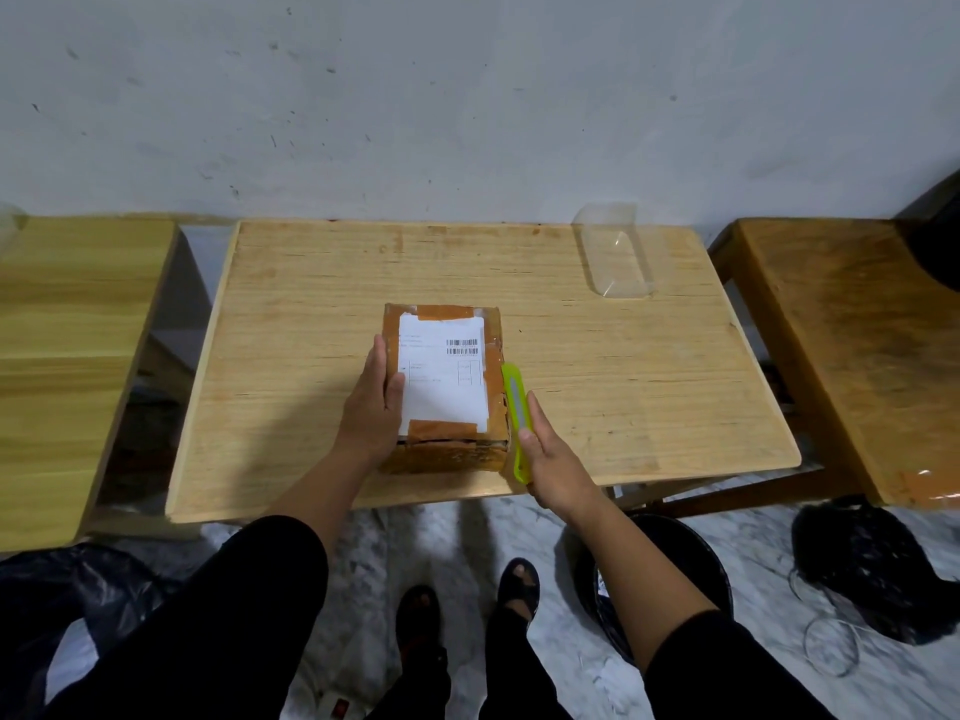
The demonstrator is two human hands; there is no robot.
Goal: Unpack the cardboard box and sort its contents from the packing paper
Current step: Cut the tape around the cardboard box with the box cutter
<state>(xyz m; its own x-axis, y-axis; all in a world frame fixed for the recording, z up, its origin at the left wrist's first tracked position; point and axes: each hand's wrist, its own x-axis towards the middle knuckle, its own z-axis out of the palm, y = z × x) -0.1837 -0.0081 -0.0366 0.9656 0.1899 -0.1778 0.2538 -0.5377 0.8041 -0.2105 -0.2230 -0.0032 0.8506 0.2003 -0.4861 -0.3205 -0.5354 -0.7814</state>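
Left hand steadies the sealed cardboard box (444, 387) while the right grips a green utility knife (516, 420) at its side.

The left hand (371, 407) lies flat and open, palm on the box's left edge, fingers reaching onto the white shipping label (441, 374). The right hand (545, 459) is wrapped around the knife, which lies just beside the box's right side. The box, still taped with brown tape, sits at centre frame on a light wooden table (623, 381) against a grey wall (467, 96). A clear plastic container (615, 252), seemingly with nothing inside, rests at the table's upper right. Other wooden tables flank both frame edges; a black bucket (670, 563) stands on the marbled floor at lower right.
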